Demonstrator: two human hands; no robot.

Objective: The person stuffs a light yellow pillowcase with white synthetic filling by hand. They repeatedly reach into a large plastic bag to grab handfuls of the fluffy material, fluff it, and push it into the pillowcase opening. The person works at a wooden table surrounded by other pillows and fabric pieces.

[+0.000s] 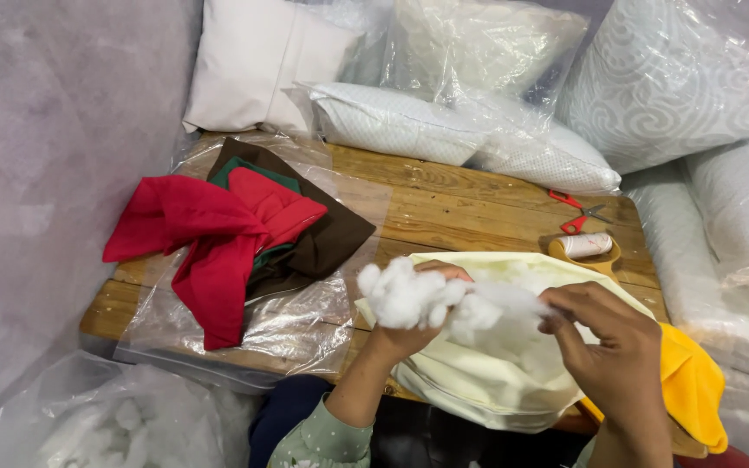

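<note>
My left hand [409,334] grips a clump of white fibre stuffing [418,299] above a pale yellow fabric cover [478,381] that lies on the wooden table [444,208]. My right hand [613,347] pinches strands of the same stuffing and pulls them toward the right. A bright yellow cloth [693,381] lies under my right hand at the table's near right edge.
Red, green and brown fabric pieces [227,230] lie on clear plastic at the left. Red-handled scissors [576,212] and a tape roll [587,247] sit at the right. Bagged white pillows [444,121] crowd the back and right. A bag of loose stuffing [123,420] sits lower left.
</note>
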